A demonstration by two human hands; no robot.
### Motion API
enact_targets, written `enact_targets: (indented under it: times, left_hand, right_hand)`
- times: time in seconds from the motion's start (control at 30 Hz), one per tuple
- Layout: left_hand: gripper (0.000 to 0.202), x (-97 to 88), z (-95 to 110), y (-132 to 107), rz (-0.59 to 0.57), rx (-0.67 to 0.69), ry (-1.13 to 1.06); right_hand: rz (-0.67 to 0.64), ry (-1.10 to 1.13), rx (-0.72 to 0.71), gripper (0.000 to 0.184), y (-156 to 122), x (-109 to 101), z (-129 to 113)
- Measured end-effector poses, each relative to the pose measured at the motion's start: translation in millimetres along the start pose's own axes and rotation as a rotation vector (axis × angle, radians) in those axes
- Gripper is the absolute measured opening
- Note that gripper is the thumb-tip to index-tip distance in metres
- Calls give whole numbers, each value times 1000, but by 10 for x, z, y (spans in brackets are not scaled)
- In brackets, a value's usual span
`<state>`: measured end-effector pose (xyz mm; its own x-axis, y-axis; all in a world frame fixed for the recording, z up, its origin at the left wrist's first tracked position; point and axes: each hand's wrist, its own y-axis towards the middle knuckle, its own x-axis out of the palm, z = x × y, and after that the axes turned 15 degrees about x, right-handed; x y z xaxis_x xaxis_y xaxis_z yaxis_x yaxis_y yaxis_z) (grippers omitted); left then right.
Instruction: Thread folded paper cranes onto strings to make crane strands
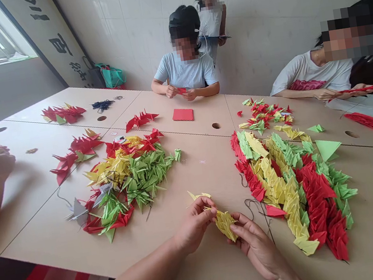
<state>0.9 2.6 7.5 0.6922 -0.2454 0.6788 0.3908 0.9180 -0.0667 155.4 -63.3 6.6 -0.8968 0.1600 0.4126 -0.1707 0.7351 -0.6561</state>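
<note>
Head view: yellow paper bundle (226, 226) held over table (209, 176), between both hands, near front edge. Long axis slants from far left to near right; single front end hard to tell. Left hand (194, 225) pinched on far end; right hand (254, 243) clamped on near end, thumb on top. Crisp overlapping folds, ridged. Just right, thin dark thread (250, 203), limp, curling. Beyond, ridged paper rows (291, 204). Left, spiky paper heap (149, 169).
</note>
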Motion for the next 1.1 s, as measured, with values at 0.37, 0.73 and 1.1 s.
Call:
enact_targets:
  times: [0.37, 0.73, 1.1]
  left_hand:
    - [25, -13, -16, 17, 10, 19, 32]
    - [20, -13, -46, 9, -4, 90, 261]
    - [22, 7, -37, -10, -71, 20, 217]
  right_hand:
    - [17, 166, 106, 31, 6, -91, -67]
    - [8, 274, 133, 32, 2, -137, -106]
    - [67, -159, -77, 31, 35, -45, -100]
